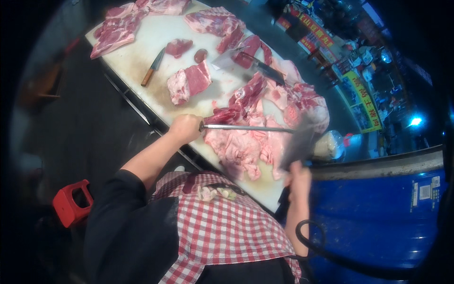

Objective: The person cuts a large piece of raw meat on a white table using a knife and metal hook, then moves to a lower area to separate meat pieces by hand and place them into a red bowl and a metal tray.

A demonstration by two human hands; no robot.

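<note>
Presently, the left hand [186, 128] is clamped on the handle of a long, slim grey metal rod [250, 127], fingers together, holding it nearly level above the near part of a white, stained cutting table [137, 52]. The right hand [298, 182], at the near right, is blurred; its fingers appear curled around the handle of a broad, dark-bladed cleaver [300, 146], though their exact closure cannot be confirmed. The blade stands at the rod's right end; whether they touch cannot be determined. Judged by this pairing, work on the edge is under way, not finished; the sharpness attained cannot be assessed. Regarding the meat, cutting appears partly done: a thick red-and-white block [189, 83] and a small dark red piece [178, 48] lie separate near the middle. Large marbled slabs [118, 31] at the far left and a loose pale pink fatty heap [241, 149] below the rod appear not to be portioned. A wooden-handled knife [153, 67] lies unused on the left, neither hand touching it.
</note>
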